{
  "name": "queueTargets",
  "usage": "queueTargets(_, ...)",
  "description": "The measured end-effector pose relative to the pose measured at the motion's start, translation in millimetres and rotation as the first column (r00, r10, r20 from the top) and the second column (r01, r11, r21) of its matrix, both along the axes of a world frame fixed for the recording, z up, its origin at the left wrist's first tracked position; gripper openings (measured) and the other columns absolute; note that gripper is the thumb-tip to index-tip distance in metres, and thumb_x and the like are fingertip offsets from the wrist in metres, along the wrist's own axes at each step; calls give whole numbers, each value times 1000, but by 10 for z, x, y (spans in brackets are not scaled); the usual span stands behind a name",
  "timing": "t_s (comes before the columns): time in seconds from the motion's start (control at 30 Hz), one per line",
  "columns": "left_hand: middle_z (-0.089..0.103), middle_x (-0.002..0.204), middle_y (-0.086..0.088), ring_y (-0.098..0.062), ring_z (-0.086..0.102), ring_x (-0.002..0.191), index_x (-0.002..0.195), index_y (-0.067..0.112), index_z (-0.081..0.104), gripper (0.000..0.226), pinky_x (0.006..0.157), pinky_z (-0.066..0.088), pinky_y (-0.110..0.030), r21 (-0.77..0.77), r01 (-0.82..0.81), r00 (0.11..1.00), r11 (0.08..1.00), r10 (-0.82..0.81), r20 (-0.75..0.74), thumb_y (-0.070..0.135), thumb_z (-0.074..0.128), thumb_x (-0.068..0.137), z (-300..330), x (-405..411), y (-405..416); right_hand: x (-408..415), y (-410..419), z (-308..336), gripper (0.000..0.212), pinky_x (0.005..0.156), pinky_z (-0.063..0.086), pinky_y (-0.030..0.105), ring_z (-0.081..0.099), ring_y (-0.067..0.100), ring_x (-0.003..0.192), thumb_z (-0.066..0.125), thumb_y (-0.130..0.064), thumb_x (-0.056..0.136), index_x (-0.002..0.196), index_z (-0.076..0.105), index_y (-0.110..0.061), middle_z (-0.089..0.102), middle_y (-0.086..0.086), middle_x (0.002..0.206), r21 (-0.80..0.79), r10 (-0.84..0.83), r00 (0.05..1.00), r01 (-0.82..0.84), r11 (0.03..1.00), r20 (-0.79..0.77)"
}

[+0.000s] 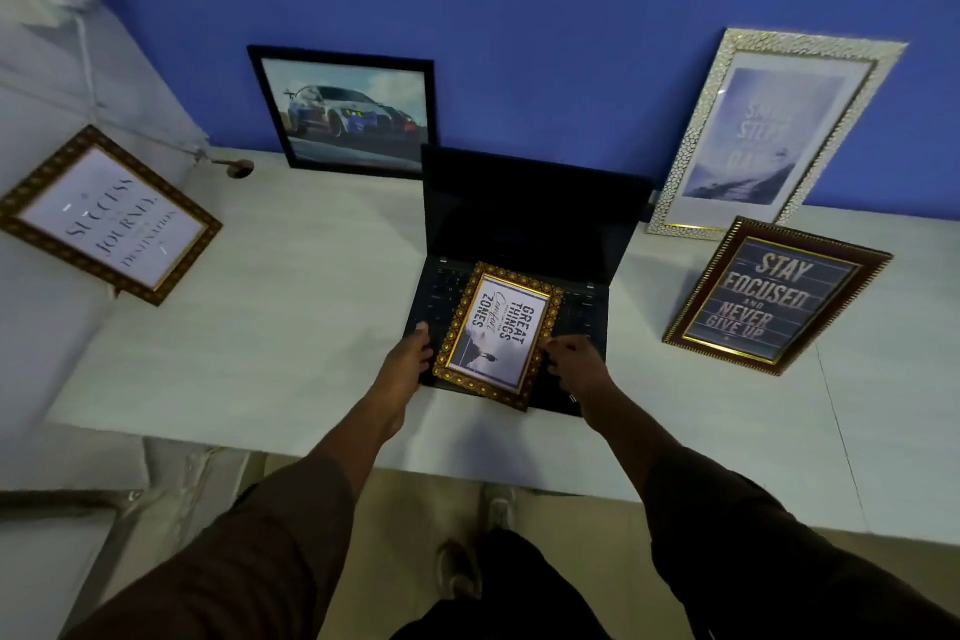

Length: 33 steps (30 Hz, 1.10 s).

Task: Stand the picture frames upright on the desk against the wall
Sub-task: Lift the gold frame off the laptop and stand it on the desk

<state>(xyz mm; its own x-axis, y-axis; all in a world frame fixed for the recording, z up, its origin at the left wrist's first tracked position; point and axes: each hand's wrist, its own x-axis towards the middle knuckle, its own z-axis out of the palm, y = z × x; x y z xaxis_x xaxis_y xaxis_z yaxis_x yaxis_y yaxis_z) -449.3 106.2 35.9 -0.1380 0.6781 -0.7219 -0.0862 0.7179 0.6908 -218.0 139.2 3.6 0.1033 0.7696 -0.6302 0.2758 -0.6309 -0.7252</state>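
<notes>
Two hands flank the small gold frame (497, 335), which lies flat on the keyboard of the open laptop (524, 244): the left hand (408, 359) touches its left edge and the right hand (574, 361) its right edge, fingers spread and not yet closed, so neither grip has hold of it. To do this step well, the person should probably pinch both side rails firmly, lift clear of the keys, and carry it beyond the hands toward the blue wall (545, 16), setting its bottom edge on the worktop (311, 286) with a slight backward lean.
</notes>
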Motion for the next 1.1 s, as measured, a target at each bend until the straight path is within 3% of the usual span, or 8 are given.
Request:
queueTargets(0.1,56,127,-5,-18,55,112,132,15,55,45,99,32,-33,-6,43,999,999,-44,-24,44,34,106,-57,118,33,-18,78,-204,17,97,54,45,66,27,104,55,-28,102,96,69,-23,71,7,109,-31,10,1000,-11,999,-21)
queueTargets(0.2,58,111,-2,-5,53,81,108,21,56,25,90,34,-29,-29,48,996,998,-50,-75,37,36,107,-99,175,126,-35,156,-394,30,98,56,45,67,25,109,64,-30,96,124,66,-18,71,5,121,-74,42,998,-45,996,-39)
queueTargets(0.47,63,117,-9,-26,58,106,112,21,56,27,97,40,-41,-185,119,986,975,-139,-98,44,46,101,-72,63,330,80,502,-440,52,100,55,53,63,32,124,70,-1,91,139,53,-10,66,10,135,-37,215,947,-229,973,-237)
queueTargets(0.67,57,137,-11,-33,57,123,141,20,43,65,97,47,-37,-90,7,898,996,-46,-438,51,64,88,17,-266,504,36,818,-112,29,76,63,27,72,17,104,65,-16,97,126,62,-19,72,-4,114,69,535,807,-536,841,-249)
queueTargets(0.8,61,132,-9,-26,59,117,137,15,51,50,87,45,-29,1,143,858,990,-123,-499,38,62,94,179,-483,554,-250,1050,129,28,64,59,19,76,5,88,60,-17,100,128,61,-18,74,-7,107,89,657,702,-662,744,-276)
queueTargets(0.9,71,106,-7,-25,65,95,109,20,63,24,75,50,-31,22,106,831,994,-76,-551,38,62,93,193,-779,449,-523,1224,244,28,66,59,22,77,13,90,61,-14,100,127,63,-10,77,4,110,128,701,653,-699,704,-287)
queueTargets(1.0,73,90,-14,-34,69,84,82,15,60,26,78,57,-43,98,-9,913,995,48,-404,38,59,95,186,-1045,270,-778,1382,315,25,69,59,23,75,13,84,66,-12,96,120,68,-5,77,8,102,191,680,674,-656,730,-287)
queueTargets(1.1,69,82,-19,-29,64,72,82,8,54,25,62,52,-32,194,-236,947,952,270,-173,22,52,102,196,-1150,108,-1011,1500,313,19,78,57,35,72,23,88,70,-14,93,111,73,-10,76,11,100,176,562,735,-539,824,-380)
